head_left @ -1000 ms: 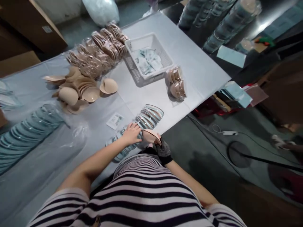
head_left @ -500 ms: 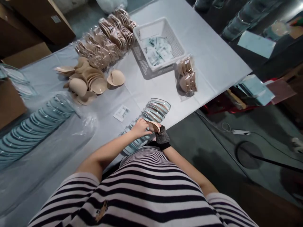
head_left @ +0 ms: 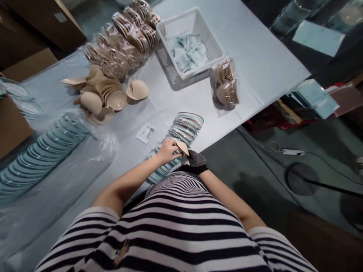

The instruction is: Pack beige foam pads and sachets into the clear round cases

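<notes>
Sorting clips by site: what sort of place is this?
Likely a packing workshop or small factory: bagged stacks of beige cups lie on the table, a white basket holds pale packets or labels, and cardboard boxes stand past the table's far edge.

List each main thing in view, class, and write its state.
Beige cup: held
Left hand: bare, holding cup
Right hand: gloved, at cup
Basket: open, partly filled
Slips: loose, inside basket
Loose cups: heaped
Cup packs: wrapped
Label: flat
Clear stacks: laid lengthwise
</notes>
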A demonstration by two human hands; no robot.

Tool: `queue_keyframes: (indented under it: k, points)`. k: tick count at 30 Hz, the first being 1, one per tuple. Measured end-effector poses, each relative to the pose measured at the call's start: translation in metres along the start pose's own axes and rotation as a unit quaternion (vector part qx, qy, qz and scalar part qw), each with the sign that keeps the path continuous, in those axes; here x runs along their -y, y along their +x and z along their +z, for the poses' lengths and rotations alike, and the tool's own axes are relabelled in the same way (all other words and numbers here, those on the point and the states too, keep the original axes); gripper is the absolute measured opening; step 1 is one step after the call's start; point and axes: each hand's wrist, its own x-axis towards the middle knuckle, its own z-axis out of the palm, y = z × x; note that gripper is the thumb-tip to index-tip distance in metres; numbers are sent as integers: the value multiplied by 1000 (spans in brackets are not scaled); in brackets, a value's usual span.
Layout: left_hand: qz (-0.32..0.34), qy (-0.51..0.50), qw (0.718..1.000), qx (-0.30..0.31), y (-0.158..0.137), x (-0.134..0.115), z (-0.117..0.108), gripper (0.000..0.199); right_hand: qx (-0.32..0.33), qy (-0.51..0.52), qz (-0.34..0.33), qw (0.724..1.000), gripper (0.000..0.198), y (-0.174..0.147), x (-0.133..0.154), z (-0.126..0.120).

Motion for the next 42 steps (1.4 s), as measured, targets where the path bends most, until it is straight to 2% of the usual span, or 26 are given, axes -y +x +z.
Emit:
queue_keyframes:
  k: [4, 6, 11, 14, 17, 19, 21, 22, 24, 26, 28, 31, 32, 34, 36, 38, 40, 42]
  points:
    - [8, 12, 1000, 6, 0, -1, 1, 18, 15, -19, 21, 999, 35, -2, -4, -6]
    - [12, 5, 1000, 10, 0, -2, 3, 18, 19, -29, 34, 999, 36, 0, 2, -10]
    - [39, 50, 998, 13, 1, -4, 5, 11, 100, -62, 32, 993, 34, 20, 28, -13]
    - [52, 88, 995, 9, 0, -7, 8, 16, 94, -61, 44, 993, 36, 22, 28, -13]
    - [54, 57, 997, -20, 3, -7, 8, 17, 105, -60, 51, 991, 38, 18, 18, -13]
    - [32, 19, 997, -62, 10, 4, -1, 16, 135, -64, 42, 988, 38, 19, 14, -16]
    - [-46, 21, 989, -142, 15, 26, -22, 19, 168, -67, 22, 983, 36, 23, 12, -21]
    - [-120, 43, 974, -188, 16, 40, -35, 20, 179, -63, 11, 982, 35, 25, 11, -23]
    - [-307, 91, 916, -241, 11, 71, -64, 31, 193, -48, 5, 980, 33, 27, 10, -26]
    - [-455, 99, 855, -230, 1, 99, -85, 48, 179, -32, 20, 983, 32, 25, 7, -25]
    - [-498, 62, 843, -191, -6, 118, -96, 46, 122, -21, 14, 992, 31, 19, 4, -24]
    - [-493, -12, 852, -175, -3, 124, -100, 30, -29, 9, -73, 997, 33, 15, 10, -31]
    - [-487, -34, 854, -178, 1, 120, -100, 34, -80, 19, -114, 990, 33, 19, 19, -37]
    - [-472, -77, 859, -184, 10, 101, -101, 54, -153, 20, -196, 968, 35, 35, 45, -53]
    - [-425, -170, 871, -177, 14, 75, -102, 77, -163, 9, -282, 945, 43, 61, 78, -71]
    - [-336, -310, 876, -153, 13, 46, -101, 83, -133, 32, -341, 930, 35, 87, 109, -86]
    - [-227, -407, 873, -143, 6, 23, -99, 73, -123, 112, -309, 936, 24, 107, 132, -93]
    - [-160, -371, 892, -202, -3, 10, -98, 60, -111, 241, -209, 941, 28, 118, 145, -91]
